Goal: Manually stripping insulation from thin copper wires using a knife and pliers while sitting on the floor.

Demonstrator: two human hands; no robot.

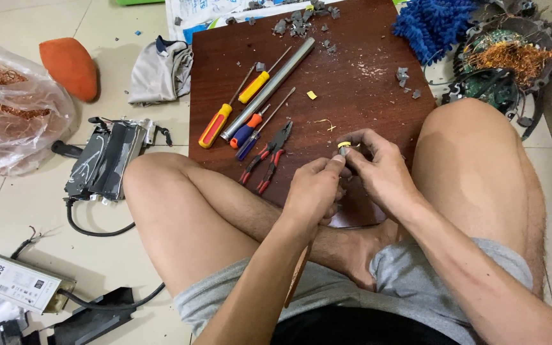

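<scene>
- Picking apart a small yellow-and-grey part (344,148), left hand (311,195) and right hand (381,169) both pinched shut on it, above the wooden board (352,76).
- Next likely needs firmer leverage (pliers (269,156) lie just left of the hands).

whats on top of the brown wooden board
On the brown wooden board lie screwdrivers, a grey metal tube, red-handled pliers and grey scraps. Left hand and right hand cover its near edge, pinching a small yellow-and-grey piece.
</scene>
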